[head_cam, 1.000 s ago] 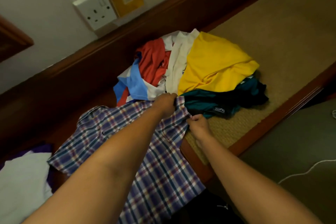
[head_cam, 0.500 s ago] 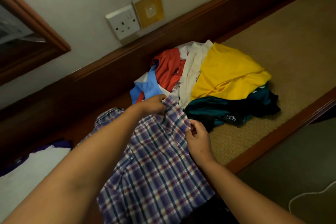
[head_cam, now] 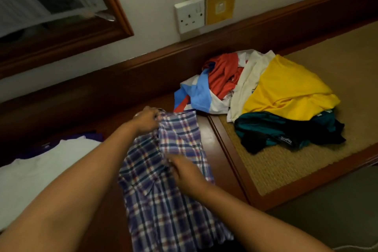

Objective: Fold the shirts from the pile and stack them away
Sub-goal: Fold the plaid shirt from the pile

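Both forearms reach forward over a plaid shirt (head_cam: 163, 180) that lies on the dark wooden desk (head_cam: 214, 143), its lower part hanging over the near edge. The left hand (head_cam: 146, 119) is at the shirt's far end, its grip curled and pinching the cloth there; the right hand (head_cam: 185, 172) rests mid-shirt, its fingers curled into a fold of the fabric, though the exact pinch is blurred. Right of the shirt, a strip of bare wood separates it from a woven mat (head_cam: 286, 170) set in a wooden frame. On the mat's far corner sits the pile of shirts (head_cam: 266, 96): a yellow one on top, a cream one, a red, white and blue one toward the wall, and a teal and black one nearest. Left of the plaid shirt, just beside the left forearm, lies a white shirt (head_cam: 41, 170) over a purple one (head_cam: 86, 136). A wooden rail backs the desk; on the wall above are a socket (head_cam: 190, 15), a yellow plate (head_cam: 221, 5) and a framed mirror (head_cam: 51, 2).
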Available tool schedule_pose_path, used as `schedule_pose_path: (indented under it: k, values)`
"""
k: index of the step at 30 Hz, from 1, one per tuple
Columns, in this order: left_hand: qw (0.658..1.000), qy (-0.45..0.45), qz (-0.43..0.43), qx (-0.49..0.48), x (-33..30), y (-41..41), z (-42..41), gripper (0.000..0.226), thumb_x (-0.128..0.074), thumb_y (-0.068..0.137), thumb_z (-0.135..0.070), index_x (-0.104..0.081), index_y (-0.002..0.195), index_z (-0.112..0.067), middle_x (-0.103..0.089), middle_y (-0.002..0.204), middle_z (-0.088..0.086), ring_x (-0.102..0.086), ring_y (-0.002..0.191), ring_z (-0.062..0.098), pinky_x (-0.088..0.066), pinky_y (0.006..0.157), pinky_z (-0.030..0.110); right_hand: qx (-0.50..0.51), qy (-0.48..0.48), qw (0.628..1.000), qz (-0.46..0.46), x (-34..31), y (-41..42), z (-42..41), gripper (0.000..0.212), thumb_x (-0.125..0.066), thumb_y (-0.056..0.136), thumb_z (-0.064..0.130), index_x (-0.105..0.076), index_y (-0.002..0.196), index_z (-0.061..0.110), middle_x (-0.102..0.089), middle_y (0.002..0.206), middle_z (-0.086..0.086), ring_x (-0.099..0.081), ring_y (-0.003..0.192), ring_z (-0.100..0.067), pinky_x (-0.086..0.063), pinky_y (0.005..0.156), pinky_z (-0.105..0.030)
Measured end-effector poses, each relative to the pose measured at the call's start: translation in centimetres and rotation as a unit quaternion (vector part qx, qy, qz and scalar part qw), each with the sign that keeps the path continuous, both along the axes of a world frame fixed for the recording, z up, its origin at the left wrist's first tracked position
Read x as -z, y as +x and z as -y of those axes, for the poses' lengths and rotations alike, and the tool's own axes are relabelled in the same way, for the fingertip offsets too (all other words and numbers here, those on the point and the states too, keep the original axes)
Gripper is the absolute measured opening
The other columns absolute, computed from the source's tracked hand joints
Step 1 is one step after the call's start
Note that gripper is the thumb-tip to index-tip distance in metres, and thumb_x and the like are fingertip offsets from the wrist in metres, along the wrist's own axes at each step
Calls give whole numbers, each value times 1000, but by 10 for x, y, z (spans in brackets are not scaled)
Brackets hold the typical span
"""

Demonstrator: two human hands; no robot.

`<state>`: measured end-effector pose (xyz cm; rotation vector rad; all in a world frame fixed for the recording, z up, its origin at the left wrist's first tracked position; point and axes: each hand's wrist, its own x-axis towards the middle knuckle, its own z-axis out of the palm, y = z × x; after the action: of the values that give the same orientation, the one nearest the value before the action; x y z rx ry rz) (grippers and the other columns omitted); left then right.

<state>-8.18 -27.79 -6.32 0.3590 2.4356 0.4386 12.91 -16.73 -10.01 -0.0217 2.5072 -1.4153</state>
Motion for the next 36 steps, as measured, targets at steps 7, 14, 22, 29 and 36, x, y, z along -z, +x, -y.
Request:
schedule_pose_path:
  k: [7, 14, 22, 29, 36]
  values:
    - [973, 9, -46, -225, 58, 70, 69, 19, -51, 89, -1, -57, 107, 2, -60, 92, 22, -56, 78, 35, -42, 64, 34, 0, 46, 993, 104, 16, -7, -12, 31, -43, 100, 15, -56, 128, 14, -61, 125, -8, -58, 105, -21, -46, 89, -30]
    - [950, 51, 16, -307, 90, 91, 30, 29, -47, 99, -20, -45, 71, -12, -41, 60, 4, -36, 50, 18, -29, 51, 27, 68, 136, 988, 12, 35, -98, -69, 32, -46, 94, 4, -59, 123, 7, -56, 126, -13, -55, 113, -29, -42, 94, -30]
    - [965, -20, 30, -259, 117, 107, 10, 23, -52, 96, -30, -59, 102, -9, -64, 97, 7, -59, 81, 24, -52, 69, 35, -95, 286, 951, 69, 54, -161, -83, 50, -48, 95, 11, -37, 144, 14, -44, 142, -10, -45, 127, -30, -37, 109, -37]
    - [924, 71, -83, -367, 107, 123, 1, 13, -51, 96, -19, -51, 100, -7, -57, 81, 8, -54, 67, 23, -48, 57, 36, -42, 304, 951, 42, 58, -171, -87, 22, -47, 96, 13, -61, 110, 2, -57, 111, -17, -57, 97, -32, -42, 77, -31]
    - [896, 152, -147, -390, 94, 129, 17, 21, -45, 99, -7, -48, 117, -18, -56, 102, 8, -53, 67, 24, -48, 55, 38, 8, 265, 964, -1, 43, -172, -86, 22, -46, 96, 8, -63, 108, 1, -60, 107, -18, -57, 93, -31, -38, 71, -29]
